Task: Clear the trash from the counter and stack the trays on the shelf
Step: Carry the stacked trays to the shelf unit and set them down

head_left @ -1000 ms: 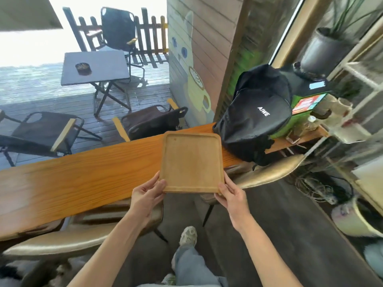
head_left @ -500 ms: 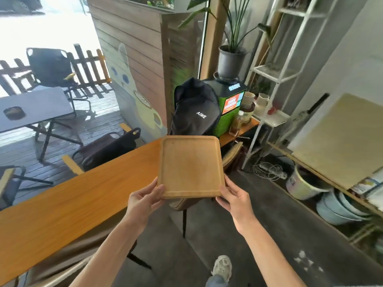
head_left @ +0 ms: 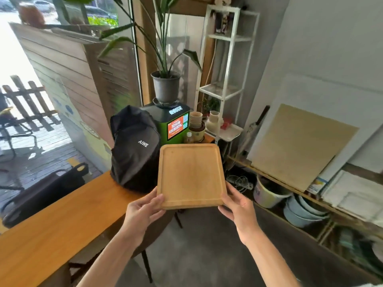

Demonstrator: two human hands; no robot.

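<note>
Item: wooden tray (head_left: pixel 191 175), square, rimmed, empty. I see it held in the air in front of me, beyond the end of the counter (head_left: pixel 62 220), tilted with its inner face toward the camera.

Left hand (head_left: pixel 143 212): pinching the tray's near left corner, thumb on the rim.
Right hand (head_left: pixel 238 206): gripping the near right corner, fingers along the edge.

Counter: orange wood, bearing a black backpack (head_left: pixel 134 156) and a green machine (head_left: pixel 176 123) with a potted plant (head_left: pixel 165 85) on top.

Shelf (head_left: pixel 221 90): white metal frame, just beyond the counter's end.
</note>
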